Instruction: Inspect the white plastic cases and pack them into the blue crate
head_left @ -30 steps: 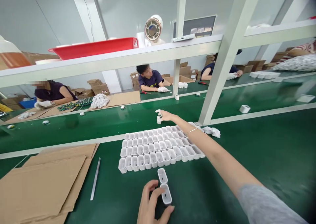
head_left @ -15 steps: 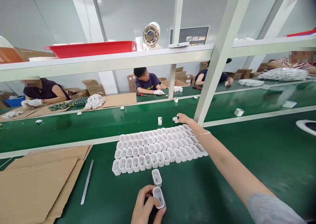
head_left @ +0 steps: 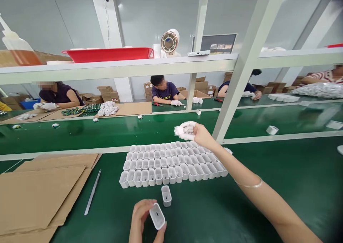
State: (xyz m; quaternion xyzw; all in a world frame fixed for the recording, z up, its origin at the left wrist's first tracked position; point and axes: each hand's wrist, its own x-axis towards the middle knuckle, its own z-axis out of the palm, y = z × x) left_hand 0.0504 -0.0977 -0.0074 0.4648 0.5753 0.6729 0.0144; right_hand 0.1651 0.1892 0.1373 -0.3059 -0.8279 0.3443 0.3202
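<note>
My left hand [head_left: 140,214] grips a white plastic casing [head_left: 157,217] by its sides, its open top tilted toward me and a small dark slot showing in its floor. Just beyond it a second white casing [head_left: 166,196] stands alone on the green table. Several rows of like casings [head_left: 158,175] stand packed together, open side up. Over the far edge of these rows reaches my right hand [head_left: 191,131], white covers on its fingertips. Its fingers close round a small white casing [head_left: 178,130], partly hidden by them.
Tweezers [head_left: 93,193] and cardboard sheets [head_left: 37,196] lie at left. Behind the rows runs a green conveyor [head_left: 80,134] carrying small white parts. A slanted white post [head_left: 238,78] rises beside my right arm. Co-workers sit across the belt, under a shelf [head_left: 120,69] with a red tray [head_left: 109,55].
My right hand has moved left over the belt and closed round the casing that stood there. My left hand has lifted and tilted its casing, moving slightly left of the lone one.
</note>
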